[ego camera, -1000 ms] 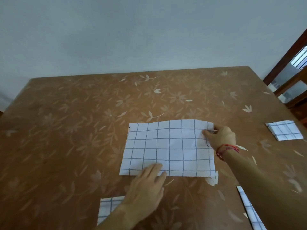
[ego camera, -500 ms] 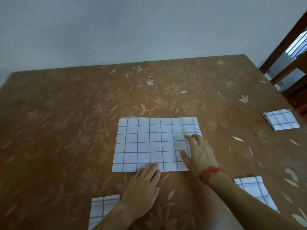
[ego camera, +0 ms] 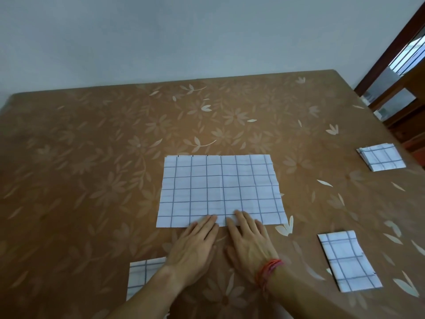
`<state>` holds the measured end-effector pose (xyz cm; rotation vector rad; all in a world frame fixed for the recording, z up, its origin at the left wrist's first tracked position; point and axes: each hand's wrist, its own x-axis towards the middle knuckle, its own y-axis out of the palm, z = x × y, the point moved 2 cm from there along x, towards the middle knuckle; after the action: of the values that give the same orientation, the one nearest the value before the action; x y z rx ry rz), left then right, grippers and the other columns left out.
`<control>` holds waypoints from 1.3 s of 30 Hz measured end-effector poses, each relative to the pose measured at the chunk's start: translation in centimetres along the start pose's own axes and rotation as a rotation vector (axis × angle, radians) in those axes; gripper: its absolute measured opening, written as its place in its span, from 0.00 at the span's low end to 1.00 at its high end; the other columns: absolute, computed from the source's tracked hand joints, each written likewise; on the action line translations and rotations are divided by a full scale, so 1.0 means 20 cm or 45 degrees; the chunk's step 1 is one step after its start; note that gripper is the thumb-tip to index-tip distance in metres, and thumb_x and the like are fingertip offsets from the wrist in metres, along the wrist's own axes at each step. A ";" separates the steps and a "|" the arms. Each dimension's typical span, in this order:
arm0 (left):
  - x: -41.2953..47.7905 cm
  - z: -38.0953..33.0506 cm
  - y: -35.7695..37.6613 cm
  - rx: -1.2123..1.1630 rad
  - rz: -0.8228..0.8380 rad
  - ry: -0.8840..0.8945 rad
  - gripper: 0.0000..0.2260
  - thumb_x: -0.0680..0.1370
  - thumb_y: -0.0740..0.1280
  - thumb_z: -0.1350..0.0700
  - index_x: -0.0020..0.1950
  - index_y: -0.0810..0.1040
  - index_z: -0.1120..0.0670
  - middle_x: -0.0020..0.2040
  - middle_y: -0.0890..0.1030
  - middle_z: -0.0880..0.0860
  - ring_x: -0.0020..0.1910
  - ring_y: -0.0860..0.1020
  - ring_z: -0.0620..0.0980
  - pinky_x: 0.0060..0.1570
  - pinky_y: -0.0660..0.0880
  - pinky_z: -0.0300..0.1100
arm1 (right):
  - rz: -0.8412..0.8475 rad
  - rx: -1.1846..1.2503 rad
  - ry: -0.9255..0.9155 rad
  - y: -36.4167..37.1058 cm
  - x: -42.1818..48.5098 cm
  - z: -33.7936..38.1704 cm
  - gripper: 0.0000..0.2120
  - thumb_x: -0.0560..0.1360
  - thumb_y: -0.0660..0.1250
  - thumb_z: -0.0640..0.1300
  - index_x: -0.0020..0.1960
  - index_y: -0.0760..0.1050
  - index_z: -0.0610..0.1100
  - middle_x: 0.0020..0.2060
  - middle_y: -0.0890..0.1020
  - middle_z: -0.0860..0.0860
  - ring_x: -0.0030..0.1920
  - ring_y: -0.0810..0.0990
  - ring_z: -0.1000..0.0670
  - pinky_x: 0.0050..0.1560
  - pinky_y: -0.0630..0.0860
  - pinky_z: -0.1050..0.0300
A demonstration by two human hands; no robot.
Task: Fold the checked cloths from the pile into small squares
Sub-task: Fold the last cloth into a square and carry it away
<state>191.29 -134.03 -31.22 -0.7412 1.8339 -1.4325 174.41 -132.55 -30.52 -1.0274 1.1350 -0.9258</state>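
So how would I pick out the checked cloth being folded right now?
Look at the brown flowered table: near its middle lies the wide checked cloth, with the left hand and right hand resting fingertips on its near edge. The far-right square and near-right piece are folded much smaller; the near-left piece is half hidden by the left forearm.

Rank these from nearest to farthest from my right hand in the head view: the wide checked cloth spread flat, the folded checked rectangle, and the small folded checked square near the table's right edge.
1. Wide checked cloth: straight ahead, touched by the right hand.
2. Folded checked rectangle: to its right, apart, near side.
3. Small folded checked square: far right, farther back.
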 end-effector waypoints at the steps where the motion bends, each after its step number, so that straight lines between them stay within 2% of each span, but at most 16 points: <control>1: -0.01 0.00 0.00 -0.010 -0.006 -0.007 0.21 0.79 0.56 0.49 0.68 0.76 0.53 0.70 0.73 0.51 0.71 0.70 0.47 0.67 0.65 0.44 | -0.015 0.007 -0.004 0.00 0.00 0.02 0.27 0.72 0.54 0.56 0.65 0.76 0.44 0.65 0.76 0.39 0.64 0.76 0.40 0.56 0.77 0.41; 4: -0.02 0.02 -0.03 -0.076 0.011 -0.065 0.23 0.80 0.53 0.50 0.73 0.70 0.54 0.74 0.69 0.51 0.74 0.64 0.46 0.71 0.60 0.47 | -0.069 0.035 -0.100 0.00 0.01 0.10 0.27 0.76 0.52 0.54 0.67 0.74 0.41 0.67 0.74 0.41 0.67 0.73 0.42 0.61 0.75 0.43; 7: -0.04 0.04 -0.04 -0.173 0.009 -0.044 0.25 0.82 0.46 0.49 0.79 0.51 0.54 0.78 0.48 0.47 0.77 0.45 0.42 0.73 0.38 0.45 | -0.049 0.063 -0.173 0.03 0.03 0.19 0.27 0.78 0.50 0.52 0.69 0.72 0.38 0.69 0.72 0.43 0.69 0.72 0.46 0.61 0.76 0.47; 8: -0.05 0.06 -0.04 -0.188 0.004 -0.052 0.26 0.82 0.44 0.49 0.79 0.49 0.54 0.78 0.47 0.47 0.77 0.43 0.42 0.73 0.36 0.44 | -0.030 0.073 -0.171 0.04 0.03 0.21 0.27 0.79 0.49 0.52 0.68 0.72 0.38 0.69 0.73 0.43 0.68 0.72 0.46 0.61 0.76 0.47; 12: -0.11 0.14 -0.07 -0.051 0.001 -0.126 0.26 0.81 0.45 0.50 0.76 0.62 0.58 0.78 0.60 0.52 0.75 0.51 0.44 0.72 0.47 0.43 | 0.040 0.070 -0.148 0.09 0.03 0.22 0.30 0.76 0.52 0.57 0.66 0.74 0.38 0.67 0.75 0.44 0.67 0.73 0.47 0.61 0.75 0.46; 14: -0.16 0.19 -0.06 -0.078 0.028 -0.172 0.29 0.80 0.39 0.48 0.78 0.55 0.58 0.79 0.52 0.52 0.77 0.46 0.45 0.72 0.41 0.39 | 0.036 0.037 -0.137 0.09 0.02 0.21 0.31 0.74 0.53 0.58 0.66 0.75 0.38 0.67 0.74 0.44 0.67 0.73 0.46 0.61 0.75 0.45; 16: -0.19 0.23 -0.07 -0.105 0.086 -0.241 0.26 0.83 0.42 0.49 0.79 0.51 0.57 0.80 0.47 0.51 0.78 0.45 0.46 0.73 0.41 0.39 | -0.015 0.012 -0.112 0.07 0.01 0.19 0.31 0.74 0.53 0.59 0.66 0.75 0.38 0.67 0.74 0.44 0.67 0.73 0.46 0.63 0.74 0.46; 18: -0.22 0.26 -0.07 -0.090 0.082 -0.299 0.24 0.84 0.47 0.50 0.79 0.52 0.58 0.80 0.47 0.51 0.78 0.47 0.46 0.75 0.46 0.41 | -0.063 -0.017 -0.066 0.06 -0.01 0.16 0.32 0.77 0.51 0.59 0.70 0.69 0.37 0.71 0.67 0.43 0.71 0.67 0.46 0.69 0.66 0.47; 21: -0.26 0.29 -0.09 -0.076 0.126 -0.379 0.25 0.84 0.47 0.49 0.79 0.52 0.58 0.80 0.47 0.51 0.78 0.49 0.46 0.76 0.50 0.42 | -0.093 -0.036 0.043 0.04 -0.06 0.08 0.34 0.77 0.46 0.59 0.73 0.63 0.36 0.74 0.60 0.43 0.75 0.59 0.46 0.76 0.52 0.49; 23: -0.26 0.31 -0.09 -0.078 0.138 -0.409 0.25 0.84 0.47 0.49 0.79 0.52 0.59 0.80 0.48 0.52 0.78 0.50 0.47 0.76 0.52 0.44 | 0.014 0.006 0.104 0.03 -0.10 0.00 0.39 0.75 0.36 0.61 0.77 0.50 0.38 0.77 0.48 0.44 0.77 0.45 0.46 0.76 0.40 0.51; 24: -0.26 0.31 -0.09 -0.085 0.145 -0.420 0.25 0.84 0.47 0.49 0.79 0.53 0.59 0.80 0.48 0.53 0.78 0.51 0.47 0.76 0.53 0.44 | 0.078 0.024 0.153 0.04 -0.13 -0.05 0.41 0.72 0.32 0.62 0.78 0.45 0.38 0.78 0.44 0.44 0.77 0.41 0.46 0.76 0.38 0.50; 27: -0.25 0.31 -0.10 -0.084 0.149 -0.417 0.25 0.84 0.48 0.50 0.79 0.54 0.59 0.80 0.49 0.54 0.78 0.52 0.49 0.76 0.54 0.44 | 0.065 0.048 0.358 0.02 -0.18 -0.17 0.45 0.69 0.29 0.64 0.78 0.43 0.39 0.78 0.45 0.44 0.78 0.41 0.46 0.76 0.40 0.48; 31: -0.25 0.32 -0.10 -0.102 0.169 -0.435 0.25 0.84 0.47 0.50 0.79 0.53 0.59 0.80 0.47 0.53 0.78 0.50 0.48 0.76 0.53 0.43 | 0.073 0.105 0.470 0.02 -0.20 -0.23 0.37 0.78 0.38 0.62 0.78 0.44 0.38 0.78 0.47 0.44 0.78 0.43 0.47 0.76 0.42 0.45; 35: -0.24 0.32 -0.11 -0.118 0.175 -0.442 0.25 0.84 0.48 0.50 0.79 0.52 0.59 0.80 0.47 0.53 0.78 0.49 0.48 0.76 0.52 0.43 | 0.044 0.134 0.494 0.01 -0.19 -0.22 0.35 0.80 0.45 0.60 0.78 0.46 0.38 0.78 0.49 0.44 0.78 0.45 0.47 0.76 0.44 0.45; 37: -0.24 0.31 -0.12 -0.111 0.172 -0.447 0.24 0.84 0.49 0.50 0.79 0.54 0.59 0.80 0.48 0.53 0.78 0.51 0.48 0.75 0.53 0.42 | -0.017 0.121 0.501 0.00 -0.18 -0.22 0.34 0.80 0.47 0.60 0.77 0.51 0.38 0.77 0.55 0.45 0.77 0.50 0.47 0.75 0.49 0.46; 39: -0.23 0.31 -0.13 -0.126 0.144 -0.469 0.24 0.84 0.51 0.49 0.78 0.58 0.58 0.80 0.52 0.52 0.77 0.54 0.48 0.75 0.56 0.43 | -0.134 0.132 0.526 -0.01 -0.16 -0.23 0.29 0.79 0.50 0.58 0.73 0.61 0.41 0.71 0.66 0.47 0.73 0.61 0.48 0.71 0.57 0.48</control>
<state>199.05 -134.64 -28.84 -0.8714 1.6381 -1.0580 169.33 -130.24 -29.88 -0.8374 1.3647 -1.3088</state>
